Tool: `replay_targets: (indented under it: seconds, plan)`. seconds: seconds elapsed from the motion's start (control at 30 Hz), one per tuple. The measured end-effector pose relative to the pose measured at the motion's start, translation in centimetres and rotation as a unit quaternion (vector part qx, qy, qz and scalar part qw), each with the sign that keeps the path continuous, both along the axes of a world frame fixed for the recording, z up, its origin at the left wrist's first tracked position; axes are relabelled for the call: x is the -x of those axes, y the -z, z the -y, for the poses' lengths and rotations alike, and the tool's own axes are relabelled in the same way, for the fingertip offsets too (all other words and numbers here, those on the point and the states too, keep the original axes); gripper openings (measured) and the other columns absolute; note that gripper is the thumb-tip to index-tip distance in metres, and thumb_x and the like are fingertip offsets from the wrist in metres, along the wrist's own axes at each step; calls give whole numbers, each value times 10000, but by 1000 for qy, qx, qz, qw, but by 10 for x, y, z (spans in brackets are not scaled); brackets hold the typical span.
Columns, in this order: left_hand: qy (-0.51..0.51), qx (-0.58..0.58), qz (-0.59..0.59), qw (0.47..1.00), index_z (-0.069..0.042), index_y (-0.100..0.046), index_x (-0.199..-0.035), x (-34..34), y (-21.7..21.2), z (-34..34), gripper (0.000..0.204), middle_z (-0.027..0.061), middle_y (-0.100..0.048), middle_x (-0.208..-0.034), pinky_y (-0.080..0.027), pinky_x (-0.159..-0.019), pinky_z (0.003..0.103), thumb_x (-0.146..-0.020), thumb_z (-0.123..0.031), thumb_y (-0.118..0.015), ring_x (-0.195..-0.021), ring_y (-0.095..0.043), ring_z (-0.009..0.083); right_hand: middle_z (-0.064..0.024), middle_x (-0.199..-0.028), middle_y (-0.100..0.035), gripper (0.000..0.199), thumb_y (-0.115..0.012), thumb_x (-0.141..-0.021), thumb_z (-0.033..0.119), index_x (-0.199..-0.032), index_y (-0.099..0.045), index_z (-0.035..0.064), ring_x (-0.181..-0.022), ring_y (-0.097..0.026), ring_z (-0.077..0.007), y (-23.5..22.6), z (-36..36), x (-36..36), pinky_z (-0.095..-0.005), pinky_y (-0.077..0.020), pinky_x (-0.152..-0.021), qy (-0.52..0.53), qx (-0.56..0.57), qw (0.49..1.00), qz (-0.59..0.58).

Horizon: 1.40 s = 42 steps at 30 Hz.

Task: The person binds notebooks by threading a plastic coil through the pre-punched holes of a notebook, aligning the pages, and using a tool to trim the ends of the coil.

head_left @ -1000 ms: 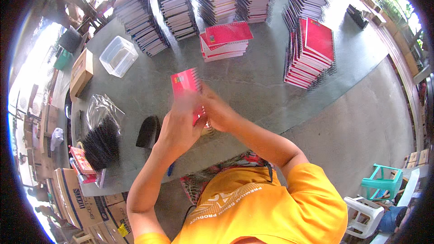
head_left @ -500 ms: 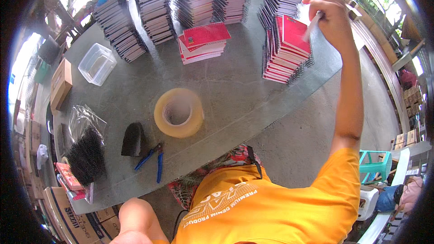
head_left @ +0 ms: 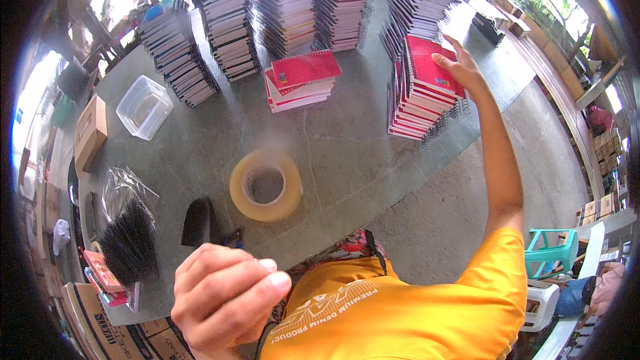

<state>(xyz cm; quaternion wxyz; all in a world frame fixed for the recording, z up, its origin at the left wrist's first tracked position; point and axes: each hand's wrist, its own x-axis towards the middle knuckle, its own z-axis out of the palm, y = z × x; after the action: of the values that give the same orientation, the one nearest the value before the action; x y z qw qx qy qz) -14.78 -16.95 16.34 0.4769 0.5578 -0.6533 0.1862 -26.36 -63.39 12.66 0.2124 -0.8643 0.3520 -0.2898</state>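
Head view: right hand (head_left: 459, 67) open-fingered on red notebook stack (head_left: 421, 93); left hand (head_left: 223, 297) seemingly empty, loosely curled, beside tape roll (head_left: 265, 185).

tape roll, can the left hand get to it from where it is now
Probably yes. The left hand is raised near the table edge, and the tape roll lies flat just beyond it with bare table between; only the small black object sits off to the side.

Table (head_left: 347, 153): open grey surface at centre, passable between tape roll (head_left: 265, 185) and short red notebook pile (head_left: 301, 80). Blocked at 12 o'clock by tall notebook stacks (head_left: 287, 7); at 2 o'clock by red notebook stack (head_left: 423, 90); at 9 o'clock by clear tub (head_left: 144, 107); at 8 o'clock by black bristle bundle (head_left: 128, 243).
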Motion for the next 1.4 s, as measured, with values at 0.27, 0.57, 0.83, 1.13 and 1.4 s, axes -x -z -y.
replay_targets:
  seconds: [0.27,0.57,0.83,1.13,1.4]
  plan:
    - [-61,-97,-60,992,-85,-676,-879,-5,8,8,265,43,-636,-789,-502,-585,293,-638,23,-661,-668,-606,207,-195,-1310,-444,556,-487,-776,51,-1327,-423,39,-1108,-510,-218,18,10,4,-288,-396,-928,-28,-138,983,118]
    - [-99,-147,-95,980,-50,-660,-886,-23,36,-14,274,84,-623,-766,-487,-567,301,-640,64,-621,-645,-595,222,-218,-1422,-292,521,-503,-786,92,-1301,-432,45,-1347,-219,-355,-19,-53,-30,-392,-214,-1094,29,305,952,23]
    - [-183,-252,-93,946,-23,-656,-896,-44,61,-33,182,111,-629,-795,-482,-610,293,-735,52,-617,-686,-617,223,-137,-1330,-456,466,-540,-796,5,-1256,-482,52,-1218,-449,-287,88,-153,-174,-365,-374,-1009,-245,300,914,-116]
    - [-274,-314,-274,867,-14,-645,-939,-50,107,-112,203,105,-630,-818,-496,-602,287,-757,58,-593,-681,-623,186,-142,-1130,-591,477,-519,-706,-81,-1155,-557,76,-1056,-552,-311,78,-135,-149,-394,-442,-875,-301,175,932,-96]
    - [-165,-317,-225,906,-27,-650,-964,-50,106,-42,201,101,-626,-860,-490,-649,271,-769,10,-626,-712,-613,184,-112,-947,-650,195,-637,-763,103,-955,-635,73,-842,-617,-277,61,-114,-149,-369,-475,-688,-299,123,945,-50]
